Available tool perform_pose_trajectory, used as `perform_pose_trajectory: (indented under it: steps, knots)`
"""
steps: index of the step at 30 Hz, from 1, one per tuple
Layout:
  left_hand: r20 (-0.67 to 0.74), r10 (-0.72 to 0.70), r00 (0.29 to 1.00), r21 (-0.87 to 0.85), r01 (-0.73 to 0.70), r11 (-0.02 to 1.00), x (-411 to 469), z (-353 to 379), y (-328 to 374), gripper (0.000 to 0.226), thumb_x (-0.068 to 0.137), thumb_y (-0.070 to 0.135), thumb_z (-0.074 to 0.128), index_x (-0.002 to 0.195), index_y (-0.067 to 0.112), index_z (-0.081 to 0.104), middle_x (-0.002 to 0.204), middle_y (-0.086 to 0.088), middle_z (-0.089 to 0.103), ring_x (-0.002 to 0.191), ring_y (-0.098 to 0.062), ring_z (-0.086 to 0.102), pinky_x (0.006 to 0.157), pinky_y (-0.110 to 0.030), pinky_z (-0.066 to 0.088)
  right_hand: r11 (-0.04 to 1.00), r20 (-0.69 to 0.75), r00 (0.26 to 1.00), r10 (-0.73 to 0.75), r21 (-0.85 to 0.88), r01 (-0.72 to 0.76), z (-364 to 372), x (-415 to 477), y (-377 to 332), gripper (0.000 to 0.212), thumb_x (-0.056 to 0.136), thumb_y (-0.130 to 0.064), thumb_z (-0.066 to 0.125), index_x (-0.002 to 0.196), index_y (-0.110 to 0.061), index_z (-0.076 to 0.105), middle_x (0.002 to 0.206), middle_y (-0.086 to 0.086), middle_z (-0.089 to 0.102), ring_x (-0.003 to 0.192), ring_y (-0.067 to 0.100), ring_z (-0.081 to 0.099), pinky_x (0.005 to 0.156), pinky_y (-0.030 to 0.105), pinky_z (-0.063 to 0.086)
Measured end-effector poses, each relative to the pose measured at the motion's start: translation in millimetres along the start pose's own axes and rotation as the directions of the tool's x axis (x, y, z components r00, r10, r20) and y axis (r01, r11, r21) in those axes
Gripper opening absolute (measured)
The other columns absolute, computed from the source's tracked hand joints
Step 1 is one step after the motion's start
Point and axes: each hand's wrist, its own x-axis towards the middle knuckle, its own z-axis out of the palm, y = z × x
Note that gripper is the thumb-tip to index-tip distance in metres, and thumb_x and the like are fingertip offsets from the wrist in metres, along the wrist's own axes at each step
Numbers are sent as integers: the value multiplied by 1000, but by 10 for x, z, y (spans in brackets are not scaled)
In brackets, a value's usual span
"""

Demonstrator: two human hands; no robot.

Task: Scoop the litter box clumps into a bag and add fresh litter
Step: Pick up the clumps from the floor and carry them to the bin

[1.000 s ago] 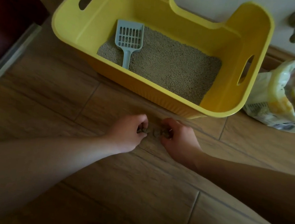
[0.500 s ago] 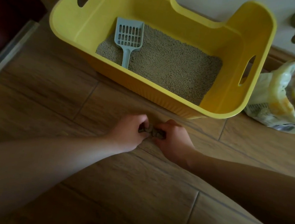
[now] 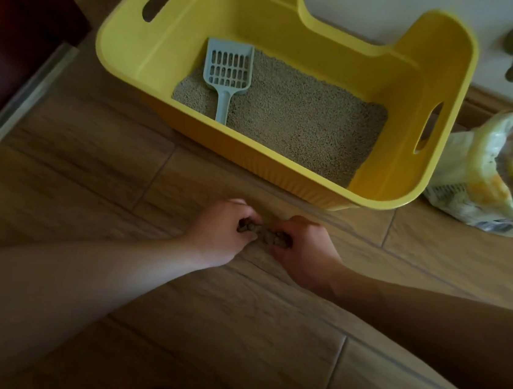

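A person's left hand [image 3: 218, 234] and right hand [image 3: 303, 251] meet low over the wooden floor [image 3: 232, 335]. The fingers [image 3: 238, 207] of both are curled inward, pinching a short row of dark litter clumps [image 3: 263, 234] held between them. Just beyond the fingers stands the yellow litter box [image 3: 176, 41]. Inside it, farther out and to the left of the fingers, a grey slotted scoop [image 3: 228, 72] lies on the pale litter [image 3: 299, 119], handle pointing back toward the hands. Well to the right of the right hand's fingers, a crumpled printed bag [image 3: 487, 176] sits on the floor near the box's right end.
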Motion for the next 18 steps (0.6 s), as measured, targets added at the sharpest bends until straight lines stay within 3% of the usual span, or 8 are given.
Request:
perform_pose_trajectory:
  steps: [5,9,18]
  knots:
    - [-13,30,999,13,-30,999,-71,-34,87,21,90,20,71,112,18,71,100,13,56,84,-3,52,71,-8,35,1000,4,1000,-14,15,14,-71,-129,15,32,82,-26,70,114,-21,71,106,5,65,97,21,59,75,18,33]
    - [-21,49,999,43,-48,998,-133,-40,180,22,90,21,71,112,18,71,99,13,56,83,-5,53,74,-17,39,999,6,999,-36,10,36,-127,-195,27,33,81,-28,72,114,-24,71,108,3,65,98,19,60,77,18,35]
    - [-57,17,998,83,-12,996,-255,-152,343,25,92,22,68,117,18,69,106,13,57,92,-6,54,80,-18,43,997,-38,998,-55,49,57,-240,-247,22,33,80,-28,74,112,-23,71,107,-1,65,96,16,60,78,20,38]
